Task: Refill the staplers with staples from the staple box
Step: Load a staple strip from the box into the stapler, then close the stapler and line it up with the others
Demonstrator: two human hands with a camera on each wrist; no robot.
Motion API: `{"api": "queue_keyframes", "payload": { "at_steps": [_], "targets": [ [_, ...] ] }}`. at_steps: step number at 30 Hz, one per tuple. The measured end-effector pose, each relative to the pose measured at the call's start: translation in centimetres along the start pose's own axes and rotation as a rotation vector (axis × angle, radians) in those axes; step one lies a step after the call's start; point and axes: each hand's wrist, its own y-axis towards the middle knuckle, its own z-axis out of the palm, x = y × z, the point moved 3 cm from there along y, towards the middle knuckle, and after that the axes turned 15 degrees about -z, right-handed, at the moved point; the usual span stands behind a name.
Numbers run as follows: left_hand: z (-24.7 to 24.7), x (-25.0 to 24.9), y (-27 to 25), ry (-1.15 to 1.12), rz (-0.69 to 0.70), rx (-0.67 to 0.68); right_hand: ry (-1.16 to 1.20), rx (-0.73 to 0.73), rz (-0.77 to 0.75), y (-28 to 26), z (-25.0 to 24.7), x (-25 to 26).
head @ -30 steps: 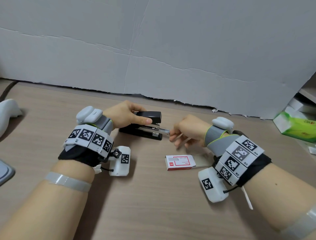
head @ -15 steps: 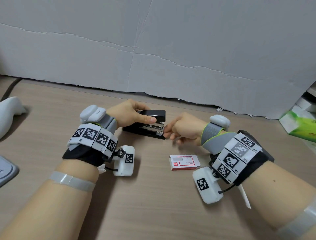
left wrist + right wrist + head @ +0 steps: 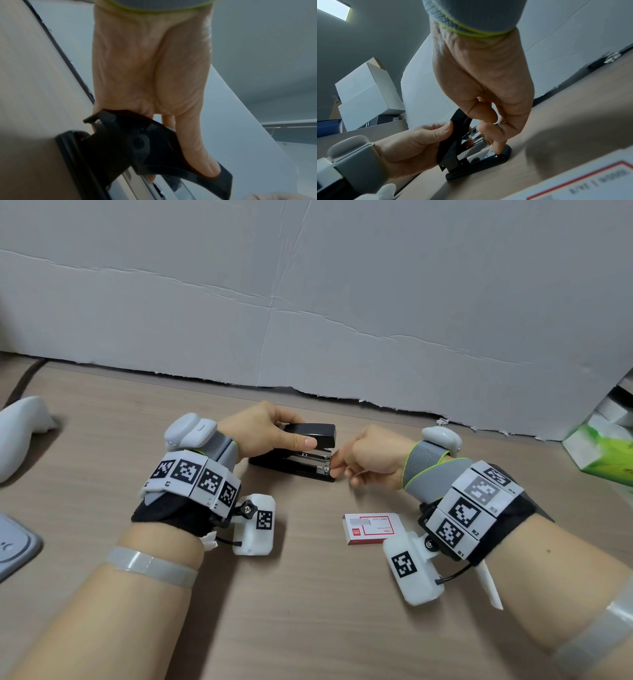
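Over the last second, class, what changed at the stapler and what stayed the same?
The right hand moved left, pushing the metal staple tray that stuck out into the black stapler; its fingertips now sit at the front end. The left hand kept holding the lid up. The staple box stayed put.

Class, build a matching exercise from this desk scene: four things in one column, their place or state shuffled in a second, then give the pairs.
Things:
1. black stapler
2. red-and-white staple box
3. left hand
4. right hand

Place or state:
A. fingertips at the stapler's metal front end
B. lying flat on the wooden desk, untouched
C. gripping the stapler's black top cover
D. top cover lifted, metal tray exposed

Pairs: 1-D, 2-B, 3-C, 4-A
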Motion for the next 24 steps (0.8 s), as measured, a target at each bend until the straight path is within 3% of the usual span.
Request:
{"api": "queue_keyframes", "payload": {
  "at_steps": [4,7,11,15,17,19,24],
  "targets": [
    [0.0,-0.1,-0.2,0.004,0.008,0.006,-0.039,0.03,-0.008,-0.4,-0.3,0.1],
    [0.2,-0.2,-0.3,0.015,0.006,0.011,-0.242,0.04,-0.059,-0.8,-0.7,0.6],
    [-0.3,-0.2,-0.8,0.058,-0.005,0.017,-0.494,-0.112,-0.277,-0.5,-0.6,3.2],
    [-0.7,0.5,-0.7,0.087,-0.035,-0.005,-0.596,0.008,-0.461,-0.4,1.2,4.8],
    [-1.0,0.5,-0.7,0.093,-0.082,-0.021,-0.646,-0.028,-0.505,-0.1,1.6,4.7],
    [-1.5,0.5,-0.9,0.108,-0.144,-0.086,-0.675,-0.111,-0.516,0.3,1.7,4.4],
    [-1.4,0.5,-1.6,0.012,-0.314,-0.406,-0.672,-0.263,-0.465,0.6,0.8,3.6]
  ]
}}
